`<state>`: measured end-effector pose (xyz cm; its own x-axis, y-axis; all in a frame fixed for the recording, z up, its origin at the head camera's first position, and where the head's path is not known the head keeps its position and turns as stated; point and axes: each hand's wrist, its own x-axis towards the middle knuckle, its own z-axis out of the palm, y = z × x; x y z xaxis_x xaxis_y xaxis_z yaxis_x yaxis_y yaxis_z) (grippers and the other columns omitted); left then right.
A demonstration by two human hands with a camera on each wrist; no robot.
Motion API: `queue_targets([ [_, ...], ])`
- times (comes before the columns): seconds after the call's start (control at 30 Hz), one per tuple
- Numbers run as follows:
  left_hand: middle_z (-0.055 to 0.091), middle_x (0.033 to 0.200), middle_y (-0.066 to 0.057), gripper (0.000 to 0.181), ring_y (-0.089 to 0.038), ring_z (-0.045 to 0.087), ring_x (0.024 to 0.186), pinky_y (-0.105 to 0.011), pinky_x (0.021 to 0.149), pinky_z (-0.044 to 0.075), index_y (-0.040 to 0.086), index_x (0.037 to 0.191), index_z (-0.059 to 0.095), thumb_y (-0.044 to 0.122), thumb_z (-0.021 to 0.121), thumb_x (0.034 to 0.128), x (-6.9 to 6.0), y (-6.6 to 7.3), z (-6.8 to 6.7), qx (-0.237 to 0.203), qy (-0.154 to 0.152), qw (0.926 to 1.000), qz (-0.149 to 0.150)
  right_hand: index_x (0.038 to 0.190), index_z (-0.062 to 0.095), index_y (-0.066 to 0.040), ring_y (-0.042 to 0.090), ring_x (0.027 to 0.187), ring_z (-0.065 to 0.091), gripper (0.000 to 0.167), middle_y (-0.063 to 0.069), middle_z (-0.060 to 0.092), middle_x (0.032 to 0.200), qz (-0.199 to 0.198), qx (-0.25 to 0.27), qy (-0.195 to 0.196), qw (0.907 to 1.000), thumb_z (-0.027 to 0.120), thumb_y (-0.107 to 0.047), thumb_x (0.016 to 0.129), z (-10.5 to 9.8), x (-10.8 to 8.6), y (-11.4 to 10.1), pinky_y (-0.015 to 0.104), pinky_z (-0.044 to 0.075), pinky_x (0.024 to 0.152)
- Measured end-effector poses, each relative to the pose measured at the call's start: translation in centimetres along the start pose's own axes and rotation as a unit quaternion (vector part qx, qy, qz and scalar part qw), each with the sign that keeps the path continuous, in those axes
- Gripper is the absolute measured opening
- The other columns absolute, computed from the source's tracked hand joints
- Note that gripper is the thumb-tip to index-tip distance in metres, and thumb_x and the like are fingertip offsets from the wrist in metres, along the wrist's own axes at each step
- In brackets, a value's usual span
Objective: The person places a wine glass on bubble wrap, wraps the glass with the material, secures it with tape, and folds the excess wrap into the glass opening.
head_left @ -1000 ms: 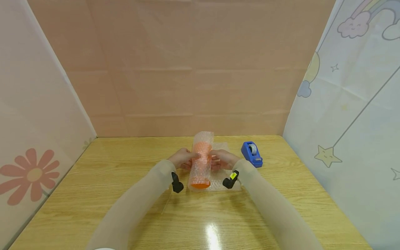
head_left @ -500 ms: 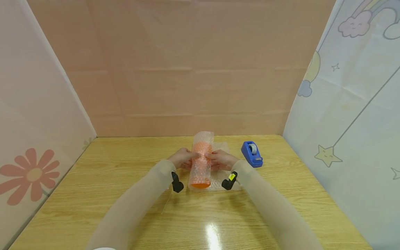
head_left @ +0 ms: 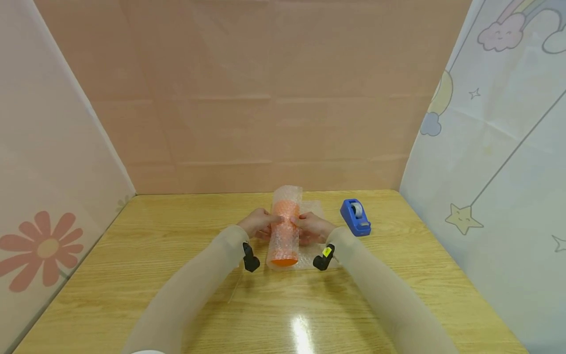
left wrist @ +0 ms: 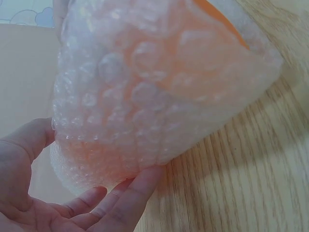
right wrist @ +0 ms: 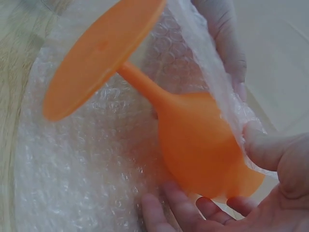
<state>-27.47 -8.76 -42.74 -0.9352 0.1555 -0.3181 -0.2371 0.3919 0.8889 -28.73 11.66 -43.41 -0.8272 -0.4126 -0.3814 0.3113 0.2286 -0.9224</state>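
Note:
An orange goblet [right wrist: 200, 140] with a flat round foot and thin stem lies on its side, partly rolled in clear bubble wrap [head_left: 285, 241]. In the head view its foot points toward me. My left hand [head_left: 257, 223] grips the roll from the left; in the left wrist view, thumb and fingers lie around the bubble wrap [left wrist: 130, 101]. From the right, my right hand [head_left: 315, 226] holds it too. The right wrist view shows that thumb pressing the wrap's edge against the goblet's bowl, with fingers beneath the bowl.
A blue tape dispenser [head_left: 355, 217] with a roll of clear tape stands on the wooden table [head_left: 177, 255], right of my hands. The unrolled bubble wrap [head_left: 316, 209] lies flat under and beside my right hand. A pinkish backdrop [head_left: 269, 98] rises behind the table.
My right thumb has shifted left onto the top of the wrapped goblet, and the right wrist has moved slightly inward. My left hand and the roll stay in place.

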Motion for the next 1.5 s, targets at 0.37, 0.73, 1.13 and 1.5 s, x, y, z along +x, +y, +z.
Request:
queue_targets([
  [0.37,0.058,0.11,-0.013,0.045,-0.026,0.063,0.089,-0.036,0.074,0.058,0.003,0.111,0.051,0.038,0.069,0.088,-0.4,0.6,0.1,-0.003,0.0,1.0,-0.003,0.139,0.018,-0.008,0.024,0.092,0.057,0.053,0.017,0.045,0.121,0.027,0.002,0.03,0.9992,0.05,-0.029,0.101,0.0,-0.2,0.1,0.034,0.053,0.075],
  [0.73,0.057,0.106,-0.013,0.044,-0.026,0.063,0.087,-0.035,0.07,0.058,0.003,0.108,0.051,0.035,0.071,0.0869,-0.2,0.7,0.1,-0.01,0.001,1.0,0.001,0.143,0.018,-0.004,0.029,0.103,0.058,0.055,0.021,0.043,0.13,0.018,0.017,0.017,0.9996,0.047,-0.027,0.103,0.3,-0.3,0.2,0.045,0.052,0.09],
  [1.13,0.055,0.106,-0.012,0.042,-0.026,0.061,0.089,-0.037,0.075,0.056,0.003,0.107,0.049,0.034,0.07,0.0878,-1.1,1.1,-0.1,-0.002,0.001,1.0,0.007,0.134,0.036,0.0,0.025,0.099,0.057,0.04,0.013,0.054,0.113,0.011,0.039,-0.012,0.9991,0.043,-0.025,0.104,0.6,-0.2,0.2,0.042,0.052,0.084],
  [1.5,0.053,0.105,-0.011,0.04,-0.025,0.059,0.09,-0.041,0.08,0.056,0.003,0.106,0.048,0.033,0.068,0.0894,-1.4,1.4,0.0,0.003,0.002,0.9999,0.009,0.138,0.037,0.001,0.025,0.1,0.057,0.042,0.012,0.055,0.113,0.012,0.046,-0.024,0.9986,0.038,-0.025,0.105,0.6,-0.3,0.4,0.048,0.048,0.094],
])
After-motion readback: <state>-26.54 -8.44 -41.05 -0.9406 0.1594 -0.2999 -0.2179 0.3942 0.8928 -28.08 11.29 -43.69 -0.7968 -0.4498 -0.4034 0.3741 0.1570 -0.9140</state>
